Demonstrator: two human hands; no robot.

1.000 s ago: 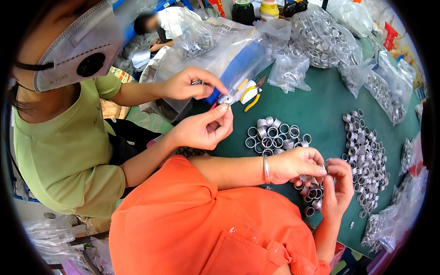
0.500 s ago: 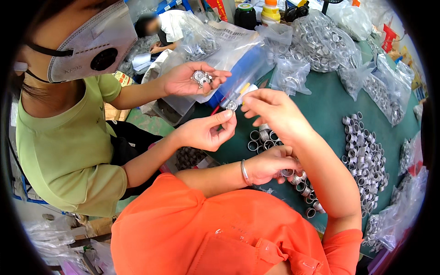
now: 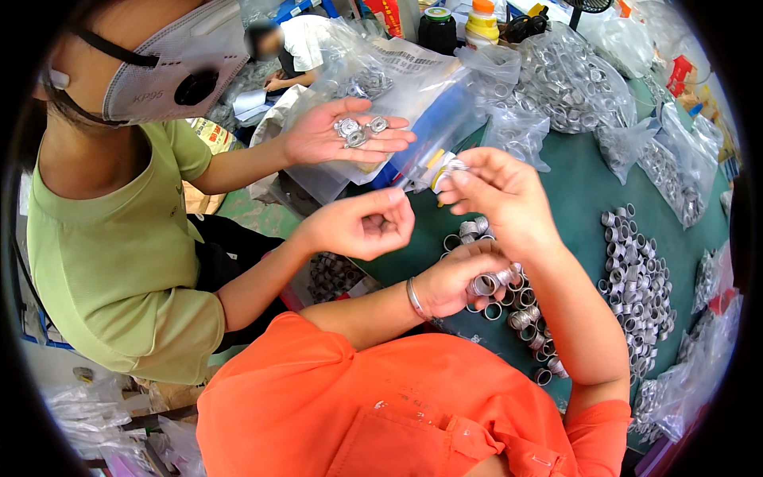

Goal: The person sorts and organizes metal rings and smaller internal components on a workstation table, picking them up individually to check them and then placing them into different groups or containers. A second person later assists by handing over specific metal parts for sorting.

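Note:
My left hand, with a bangle on its wrist, is closed around a few short metal rings above the table. Higher up, my right hand pinches a small silvery metal part between thumb and fingertips; its exact shape is unclear. Facing it is a co-worker's bent hand, with nothing visible at its fingertips. On the co-worker's other, flat palm lie several small round metal parts. Beneath my hands, more metal rings are heaped on the green table.
A larger pile of rings spreads at the right. Clear bags of metal parts line the far and right sides. A blue tray is partly under plastic. The co-worker in a green shirt stands close at left. Jars stand behind.
The small metal part has passed from the co-worker's fingertips to my right hand, which has drawn slightly right. The co-worker's palm has opened flatter. My left hand has turned, showing its rings more.

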